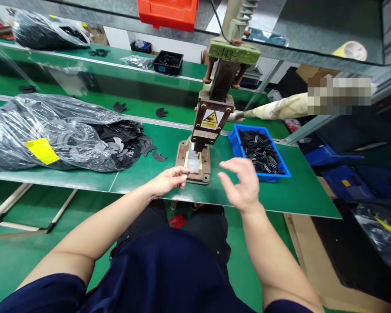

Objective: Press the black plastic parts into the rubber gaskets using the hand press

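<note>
A small bench press (pixel 211 117) with a yellow warning sticker stands on the green table (pixel 143 178). Its rusty base plate (pixel 195 167) carries a pale fixture under the ram. My left hand (pixel 167 180) rests at the front left corner of that base, fingertips pinched at its edge; whether they hold a small part I cannot tell. My right hand (pixel 243 182) hovers to the right of the base, fingers apart and empty, just in front of a blue bin (pixel 259 150) full of small black parts.
A large clear plastic bag (pixel 45 134) with a yellow label spills flat black curved pieces (pixel 130 145) at the left. Behind are a black tray (pixel 167 62), another bag (pixel 45 30) and an orange bin (pixel 167 13). Blue crates (pixel 342 174) sit on the floor at right.
</note>
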The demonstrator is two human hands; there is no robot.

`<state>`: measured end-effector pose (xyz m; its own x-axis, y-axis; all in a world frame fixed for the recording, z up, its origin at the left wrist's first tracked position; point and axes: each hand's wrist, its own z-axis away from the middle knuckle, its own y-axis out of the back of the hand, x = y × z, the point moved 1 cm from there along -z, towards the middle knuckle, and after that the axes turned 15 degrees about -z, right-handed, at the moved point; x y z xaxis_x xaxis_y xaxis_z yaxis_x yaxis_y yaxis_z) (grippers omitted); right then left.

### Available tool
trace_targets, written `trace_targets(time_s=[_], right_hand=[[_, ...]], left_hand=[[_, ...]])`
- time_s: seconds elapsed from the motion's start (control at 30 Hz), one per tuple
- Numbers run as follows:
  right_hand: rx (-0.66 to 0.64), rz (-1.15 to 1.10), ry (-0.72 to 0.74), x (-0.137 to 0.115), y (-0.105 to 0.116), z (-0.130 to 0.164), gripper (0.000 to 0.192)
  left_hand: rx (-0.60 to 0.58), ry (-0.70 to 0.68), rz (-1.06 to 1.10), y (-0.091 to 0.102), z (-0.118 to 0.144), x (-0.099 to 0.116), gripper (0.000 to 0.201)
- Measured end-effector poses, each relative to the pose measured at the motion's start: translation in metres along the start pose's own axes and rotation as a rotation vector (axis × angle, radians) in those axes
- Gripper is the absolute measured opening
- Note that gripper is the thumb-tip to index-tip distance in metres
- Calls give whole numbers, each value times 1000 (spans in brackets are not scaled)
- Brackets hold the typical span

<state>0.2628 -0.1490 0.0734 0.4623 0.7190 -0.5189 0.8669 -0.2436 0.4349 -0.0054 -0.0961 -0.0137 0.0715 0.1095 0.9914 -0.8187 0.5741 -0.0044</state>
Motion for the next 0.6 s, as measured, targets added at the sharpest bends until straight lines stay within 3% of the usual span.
trace_targets(time_s=[0.13, 0.2, 0.3, 0.4, 0.6], right_hand=[[444, -114, 152, -11, 50, -68, 29], [542, -267, 237, -26, 60, -101, 37], [482, -404, 265, -54, 57, -137, 53], [320, -434, 190, -71, 45, -151, 65], [284, -479, 174, -63, 44, -148, 35]], left_hand=[[207, -124, -153, 25, -36, -7, 49], [337, -204, -266, 35, -57, -11, 44], [490, -291, -476, 42, -81, -15, 31], [497, -312, -718, 42, -92, -15, 19], [350, -456, -1088, 39, -93, -1, 19]])
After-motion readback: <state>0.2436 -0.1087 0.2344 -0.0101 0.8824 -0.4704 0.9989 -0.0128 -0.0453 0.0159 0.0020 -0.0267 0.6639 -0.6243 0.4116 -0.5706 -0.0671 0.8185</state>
